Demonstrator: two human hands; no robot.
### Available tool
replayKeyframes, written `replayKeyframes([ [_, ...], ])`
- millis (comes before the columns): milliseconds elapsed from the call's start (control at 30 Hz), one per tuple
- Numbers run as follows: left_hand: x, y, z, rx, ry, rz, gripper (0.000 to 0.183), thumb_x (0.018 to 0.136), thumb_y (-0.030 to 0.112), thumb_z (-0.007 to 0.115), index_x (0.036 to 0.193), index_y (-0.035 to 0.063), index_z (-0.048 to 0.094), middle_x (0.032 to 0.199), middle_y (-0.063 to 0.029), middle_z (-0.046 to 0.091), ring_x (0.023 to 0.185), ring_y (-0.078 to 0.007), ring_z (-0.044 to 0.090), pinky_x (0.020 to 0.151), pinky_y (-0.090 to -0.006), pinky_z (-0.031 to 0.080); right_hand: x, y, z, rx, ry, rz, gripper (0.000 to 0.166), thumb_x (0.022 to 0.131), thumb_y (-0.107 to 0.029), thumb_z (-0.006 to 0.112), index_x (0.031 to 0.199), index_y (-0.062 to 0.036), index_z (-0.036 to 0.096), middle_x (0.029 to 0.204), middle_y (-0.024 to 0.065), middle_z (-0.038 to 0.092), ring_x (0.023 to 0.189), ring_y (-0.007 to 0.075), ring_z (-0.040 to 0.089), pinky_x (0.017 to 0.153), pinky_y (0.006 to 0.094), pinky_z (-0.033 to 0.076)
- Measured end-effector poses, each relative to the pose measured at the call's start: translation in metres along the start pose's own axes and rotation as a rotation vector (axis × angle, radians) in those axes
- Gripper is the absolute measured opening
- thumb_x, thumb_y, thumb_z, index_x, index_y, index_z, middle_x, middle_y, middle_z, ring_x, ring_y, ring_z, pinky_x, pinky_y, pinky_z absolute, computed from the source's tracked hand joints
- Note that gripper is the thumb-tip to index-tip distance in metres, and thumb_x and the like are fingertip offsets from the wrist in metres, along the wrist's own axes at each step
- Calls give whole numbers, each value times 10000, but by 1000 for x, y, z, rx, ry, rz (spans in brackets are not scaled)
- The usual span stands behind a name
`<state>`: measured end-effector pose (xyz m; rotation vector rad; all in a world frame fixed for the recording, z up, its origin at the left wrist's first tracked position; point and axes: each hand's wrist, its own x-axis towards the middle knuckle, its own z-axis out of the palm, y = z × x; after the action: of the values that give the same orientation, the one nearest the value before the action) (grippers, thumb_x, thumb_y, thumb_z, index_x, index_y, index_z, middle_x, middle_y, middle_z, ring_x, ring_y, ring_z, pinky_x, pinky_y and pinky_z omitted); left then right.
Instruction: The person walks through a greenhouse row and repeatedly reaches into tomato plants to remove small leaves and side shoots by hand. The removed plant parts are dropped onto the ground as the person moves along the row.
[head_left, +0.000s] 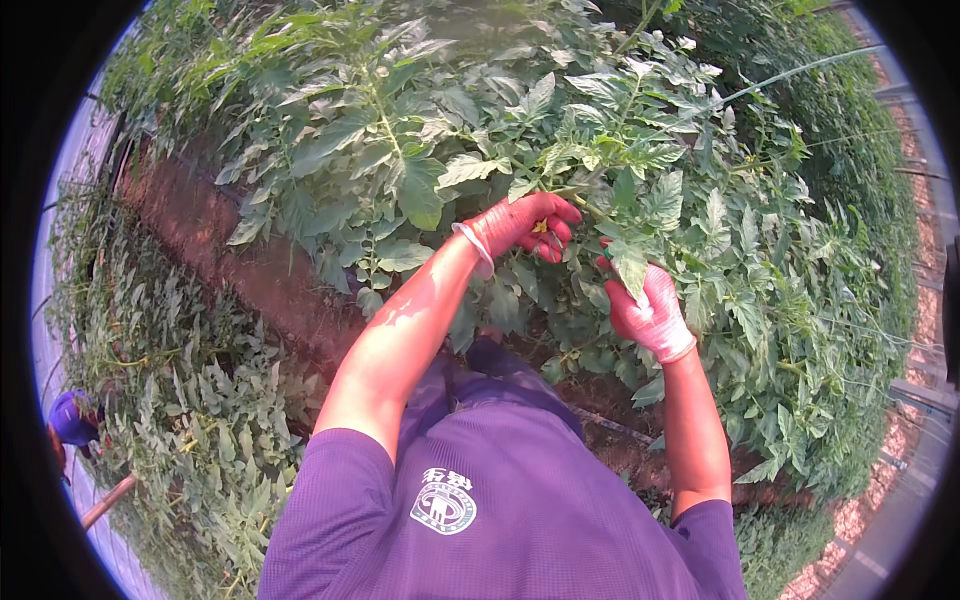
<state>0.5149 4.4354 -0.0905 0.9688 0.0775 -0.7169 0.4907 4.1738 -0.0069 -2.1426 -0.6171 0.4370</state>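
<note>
My left hand (534, 223), in a red-stained glove with a white cuff, reaches into the leafy tomato plants (495, 142). Its fingers curl loosely around a small yellow flower (541, 226), just under a green stem (589, 208). To the right and a little lower, my right hand (654, 311) wears a similar glove, pale at the back and redder towards the fingers. A hanging tomato leaf (628, 264) covers part of that hand. Something small and dark green shows by its fingertips; what it is, and whether it is held, I cannot tell.
A green string (802, 73) runs slanting through the foliage at upper right. Bare reddish soil (247, 277) forms a path at left between plant rows. Another person (73, 418) in purple is at the far left, near a wooden pole (109, 501). Greenhouse framing (919, 401) curves along the right.
</note>
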Motion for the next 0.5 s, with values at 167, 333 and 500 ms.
replayKeyframes([
  [167,-5,-12,1,-348,140,19,467,997,333,497,1293,-23,566,1085,-125,654,905,-262,680,872,-428,599,6,-6,4,-5,-38,98,332,869,-42,605,1191,-62,681,1073,193,714,1050,370,683,900,403,532],
  [333,-6,-17,2,-426,143,16,405,986,303,527,1220,-21,593,1071,-137,656,904,-259,675,860,-435,604,11,-4,27,-22,-5,12,271,894,-63,588,1137,-72,708,737,-23,616,617,73,525,575,278,440],
  [500,-11,-19,7,-337,230,29,360,948,299,592,1157,8,632,1036,-119,656,861,-241,663,848,-419,608,26,-28,40,-294,-59,128,214,874,-227,659,1009,-75,727,727,102,666,633,210,634,619,365,498],
])
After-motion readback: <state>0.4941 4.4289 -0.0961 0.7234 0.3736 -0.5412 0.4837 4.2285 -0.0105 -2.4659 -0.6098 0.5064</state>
